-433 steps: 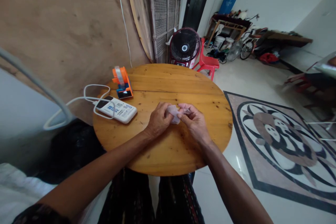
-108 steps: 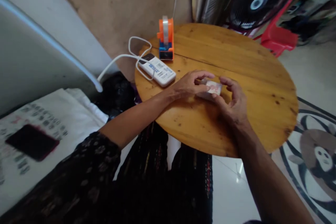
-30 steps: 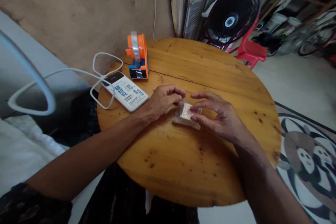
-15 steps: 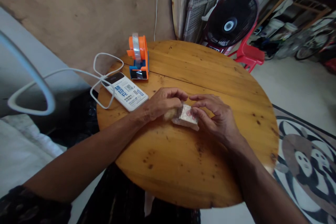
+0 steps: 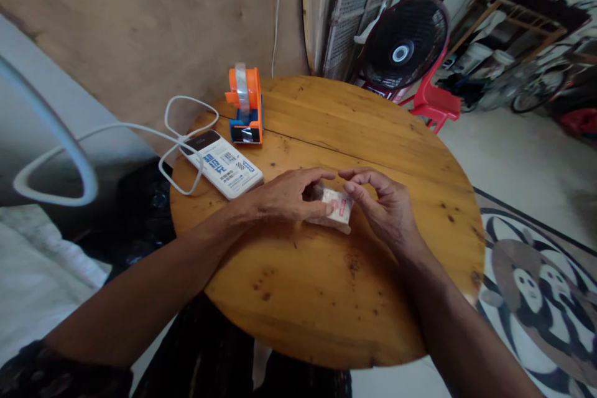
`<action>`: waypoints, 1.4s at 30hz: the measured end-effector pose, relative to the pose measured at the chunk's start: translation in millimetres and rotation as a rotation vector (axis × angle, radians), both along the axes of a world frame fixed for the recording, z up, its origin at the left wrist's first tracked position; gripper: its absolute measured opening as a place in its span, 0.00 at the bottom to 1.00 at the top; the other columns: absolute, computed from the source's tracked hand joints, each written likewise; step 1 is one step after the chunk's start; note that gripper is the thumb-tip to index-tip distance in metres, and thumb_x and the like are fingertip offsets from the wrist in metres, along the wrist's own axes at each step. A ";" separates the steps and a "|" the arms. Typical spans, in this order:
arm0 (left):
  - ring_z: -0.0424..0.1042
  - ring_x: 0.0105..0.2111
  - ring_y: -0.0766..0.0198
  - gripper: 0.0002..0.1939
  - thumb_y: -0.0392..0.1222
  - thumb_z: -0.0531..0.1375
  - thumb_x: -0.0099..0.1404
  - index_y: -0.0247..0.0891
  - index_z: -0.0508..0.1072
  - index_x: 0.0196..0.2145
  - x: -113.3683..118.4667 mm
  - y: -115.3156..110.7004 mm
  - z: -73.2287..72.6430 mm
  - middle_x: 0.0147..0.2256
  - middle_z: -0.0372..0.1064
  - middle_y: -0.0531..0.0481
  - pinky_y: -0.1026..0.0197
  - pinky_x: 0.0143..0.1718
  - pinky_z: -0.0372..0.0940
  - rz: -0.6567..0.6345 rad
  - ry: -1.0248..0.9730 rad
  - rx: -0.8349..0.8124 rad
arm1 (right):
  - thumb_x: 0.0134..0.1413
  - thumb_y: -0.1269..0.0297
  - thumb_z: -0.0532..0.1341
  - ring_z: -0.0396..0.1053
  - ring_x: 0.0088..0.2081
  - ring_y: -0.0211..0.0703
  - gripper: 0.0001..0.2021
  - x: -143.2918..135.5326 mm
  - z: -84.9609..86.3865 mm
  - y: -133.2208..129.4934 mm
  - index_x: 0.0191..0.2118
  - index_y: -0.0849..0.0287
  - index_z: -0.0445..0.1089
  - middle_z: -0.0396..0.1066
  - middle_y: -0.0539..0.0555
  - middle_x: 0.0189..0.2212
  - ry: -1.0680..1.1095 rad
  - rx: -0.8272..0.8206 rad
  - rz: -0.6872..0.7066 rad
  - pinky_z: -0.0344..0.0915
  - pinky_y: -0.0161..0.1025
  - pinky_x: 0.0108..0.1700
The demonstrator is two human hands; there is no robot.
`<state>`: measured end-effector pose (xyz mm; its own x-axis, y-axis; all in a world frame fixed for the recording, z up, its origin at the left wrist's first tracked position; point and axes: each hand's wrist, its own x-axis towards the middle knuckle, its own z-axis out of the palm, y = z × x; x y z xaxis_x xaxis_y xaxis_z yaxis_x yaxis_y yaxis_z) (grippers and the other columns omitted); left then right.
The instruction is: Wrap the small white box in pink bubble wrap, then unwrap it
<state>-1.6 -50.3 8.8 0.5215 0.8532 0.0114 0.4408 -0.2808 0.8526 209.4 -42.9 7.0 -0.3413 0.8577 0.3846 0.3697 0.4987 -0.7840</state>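
A small white packet (image 5: 342, 207) with red print and a clear, shiny wrapper lies on the round wooden table (image 5: 317, 292). My left hand (image 5: 291, 196) holds it from the left, the thumb across its printed face and the fingers curved behind it. Part of the packet is hidden under that hand. Close to the packet's right upper corner is my right hand (image 5: 385, 205), its thumb and fingers bent but apart, with nothing visible between them. The tips of both index fingers nearly meet above the packet.
An orange and blue tape dispenser (image 5: 245, 106) stands at the table's far left. Beside it lies a white power bank (image 5: 226, 165) with a looping white cable (image 5: 125, 126). Beyond the table are a fan (image 5: 402, 50) and a red plastic stool (image 5: 436, 99).
My left thumb has moved right, onto the packet's printed face. My right thumb has come off that face to the corner, and the red print shows more clearly.
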 end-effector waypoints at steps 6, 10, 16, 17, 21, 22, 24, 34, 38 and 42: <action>0.69 0.34 0.63 0.35 0.48 0.61 0.58 0.38 0.61 0.62 0.3 -0.1 1.1 0.38 0.71 0.49 0.61 0.36 0.62 -0.030 -0.020 -0.019 | 0.57 0.61 0.63 0.72 0.42 0.41 0.07 -1.3 -1.4 1.5 0.30 0.56 0.72 0.76 0.52 0.40 0.112 -0.119 0.012 0.66 0.40 0.46; 0.69 0.36 0.62 0.38 0.47 0.64 0.55 0.41 0.60 0.62 1.2 -1.1 -0.8 0.39 0.70 0.49 0.59 0.38 0.64 -0.027 -0.054 0.001 | 0.57 0.61 0.63 0.72 0.42 0.42 0.07 -0.6 0.4 0.9 0.30 0.56 0.71 0.76 0.52 0.39 0.146 -0.152 0.021 0.66 0.41 0.47; 0.69 0.37 0.62 0.46 0.45 0.66 0.54 0.42 0.50 0.65 5.0 -3.5 -11.2 0.41 0.68 0.48 0.58 0.40 0.66 -0.040 -0.198 -0.023 | 0.57 0.60 0.63 0.71 0.47 0.45 0.07 1.8 3.6 -1.2 0.30 0.56 0.71 0.75 0.53 0.42 0.168 -0.117 0.026 0.65 0.45 0.52; 0.70 0.38 0.62 0.47 0.44 0.66 0.53 0.43 0.49 0.66 5.8 -3.9 -12.6 0.42 0.68 0.48 0.57 0.41 0.66 -0.054 -0.227 -0.028 | 0.57 0.60 0.63 0.72 0.47 0.45 0.07 2.6 4.6 -1.5 0.30 0.55 0.71 0.75 0.52 0.42 0.181 -0.112 0.023 0.65 0.46 0.53; 0.69 0.46 0.58 0.48 0.40 0.66 0.54 0.45 0.48 0.67 9.1 -5.2 -17.0 0.47 0.67 0.45 0.54 0.49 0.65 -0.090 -0.313 -0.029 | 0.56 0.59 0.64 0.73 0.47 0.46 0.07 6.8 11.2 -2.0 0.31 0.54 0.71 0.76 0.51 0.42 0.244 -0.093 -0.024 0.66 0.49 0.54; 0.68 0.48 0.57 0.48 0.40 0.66 0.54 0.45 0.47 0.67 9.9 -5.3 -17.9 0.49 0.67 0.44 0.53 0.51 0.64 -0.088 -0.327 -0.022 | 0.56 0.58 0.64 0.73 0.47 0.46 0.07 7.6 13.2 -2.2 0.31 0.54 0.71 0.76 0.52 0.42 0.247 -0.086 -0.041 0.66 0.50 0.54; 0.67 0.52 0.55 0.49 0.39 0.66 0.54 0.45 0.46 0.67 11.4 -5.5 -19.5 0.53 0.65 0.43 0.51 0.54 0.62 -0.081 -0.345 0.007 | 0.56 0.57 0.64 0.73 0.47 0.47 0.08 8.3 16.9 -2.7 0.30 0.54 0.71 0.76 0.52 0.42 0.235 -0.070 -0.070 0.67 0.50 0.53; 0.64 0.54 0.52 0.49 0.38 0.65 0.55 0.43 0.44 0.67 14.6 -7.1 -21.5 0.58 0.59 0.39 0.48 0.56 0.59 -0.060 -0.216 0.172 | 0.56 0.55 0.63 0.74 0.44 0.46 0.09 12.6 13.6 5.2 0.30 0.54 0.69 0.76 0.51 0.42 0.365 -0.083 -0.074 0.68 0.49 0.51; 0.66 0.50 0.54 0.49 0.43 0.67 0.54 0.44 0.46 0.67 16.2 -8.8 -21.5 0.57 0.60 0.40 0.49 0.54 0.60 -0.062 -0.192 0.199 | 0.57 0.51 0.61 0.75 0.43 0.47 0.13 18.2 14.4 11.4 0.29 0.55 0.67 0.76 0.54 0.44 0.393 -0.100 -0.118 0.69 0.48 0.48; 0.67 0.49 0.53 0.51 0.49 0.69 0.51 0.46 0.47 0.67 14.5 -11.0 -16.9 0.59 0.60 0.40 0.50 0.52 0.62 -0.071 -0.280 0.077 | 0.56 0.50 0.61 0.74 0.44 0.48 0.14 23.1 16.7 16.1 0.28 0.55 0.65 0.75 0.54 0.45 0.453 -0.132 -0.162 0.71 0.47 0.44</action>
<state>12.9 -61.4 -8.1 0.5469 0.8059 0.2267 0.1683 -0.3711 0.9132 232.5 -26.7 23.7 -0.0235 0.9370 0.3484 0.0417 0.3492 -0.9361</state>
